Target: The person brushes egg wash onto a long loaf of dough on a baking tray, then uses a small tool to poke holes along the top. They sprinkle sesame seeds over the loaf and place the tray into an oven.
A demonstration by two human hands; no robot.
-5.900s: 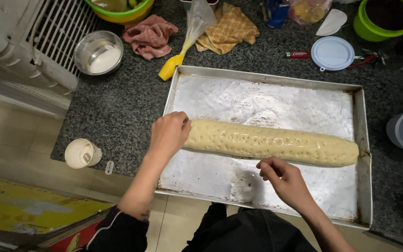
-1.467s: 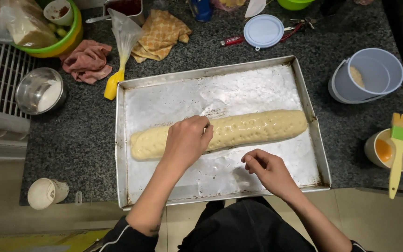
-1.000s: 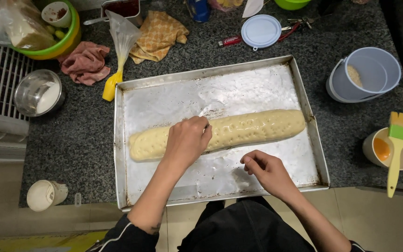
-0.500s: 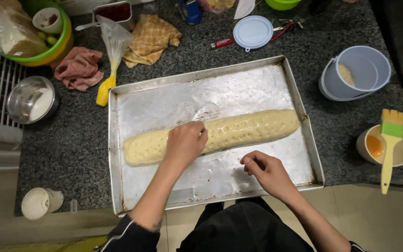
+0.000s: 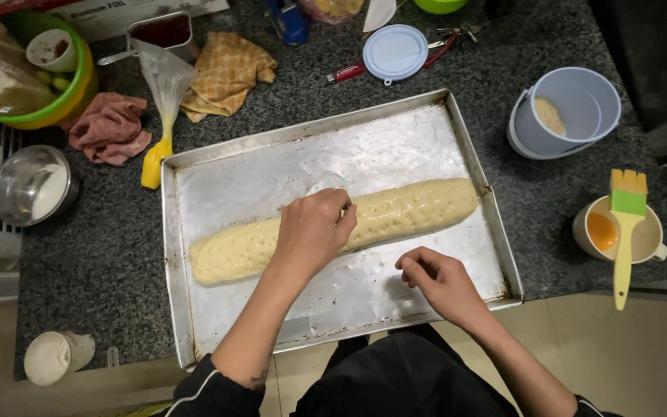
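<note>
- The long dough log [image 5: 418, 212] lies slantwise across the metal baking tray [image 5: 272, 166], its left end lower in the view and its right end close to the tray's right wall; its pale top is dotted with small holes.
- The left hand [image 5: 312, 232] rests on the middle of the log, the fingers curled down with their tips pressed against the dough's upper edge. They look to pinch something small there, but what cannot be told.
- The right hand [image 5: 435, 278] rests on the bare tray just below the log, apart from the dough, fingers loosely curled inward and holding nothing.
- The tray sits on a dark speckled stone counter [image 5: 94, 255].
- Beyond the tray's top left corner lie a piping bag with yellow filling [image 5: 160, 116], a pink cloth [image 5: 108, 130] and a yellow checked cloth [image 5: 225, 73].
- At far left stand a green bowl [image 5: 48, 85] and a steel bowl [image 5: 34, 185].
- A small white cup [image 5: 57, 357] lies on its side near the counter's front left edge.
- To the right of the tray stands a pale blue tub [image 5: 569, 112], and nearer the front a cup of orange liquid [image 5: 619, 232] with a yellow and green pastry brush [image 5: 625, 232] laid across it.
- A round pale lid [image 5: 395, 52] lies behind the tray.
</note>
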